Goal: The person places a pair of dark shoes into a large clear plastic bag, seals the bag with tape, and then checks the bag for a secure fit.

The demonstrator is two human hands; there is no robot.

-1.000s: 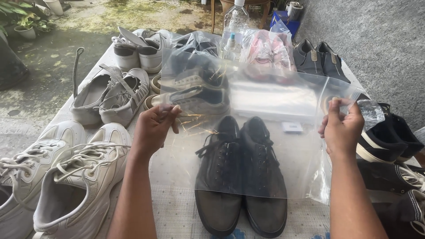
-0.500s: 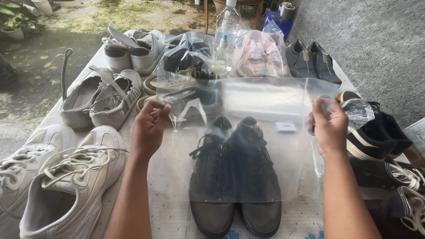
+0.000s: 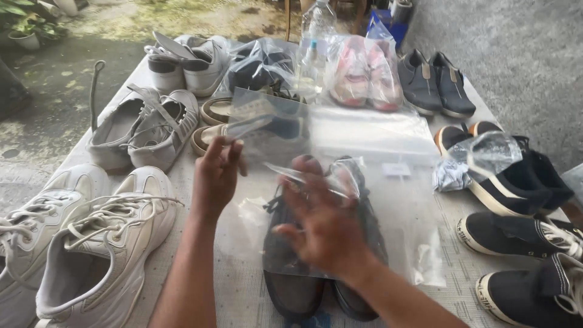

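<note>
Outdoor bench (image 3: 200, 200) with a pale cloth, set on mossy ground beside a grey wall and crowded with shoes. Left hand (image 3: 215, 173): raised over the bench, its grip pinching the upper left edge of a clear bag (image 3: 370, 170) between thumb and fingers. Right hand (image 3: 325, 225): blurred, palm turned up, its grip spread with fingers apart, lying in front of the bag's lower middle; whether it touches the film cannot be told. The bag hangs over a pair of dark shoes (image 3: 316, 291), which lie side by side on the bench with toes toward the viewer, seen partly through the plastic. White sneakers (image 3: 91, 243) sit at the left, near the left forearm. Grey sneakers (image 3: 146, 124) lie behind them. At the far edge, pink shoes in a bag (image 3: 364, 73) stand just beside a plastic bottle (image 3: 316, 36). Grey slip-ons (image 3: 434, 82) lie to their right. Black canvas shoes (image 3: 522, 182) line the right side, one partly covered by crumpled plastic (image 3: 480, 158).
</note>
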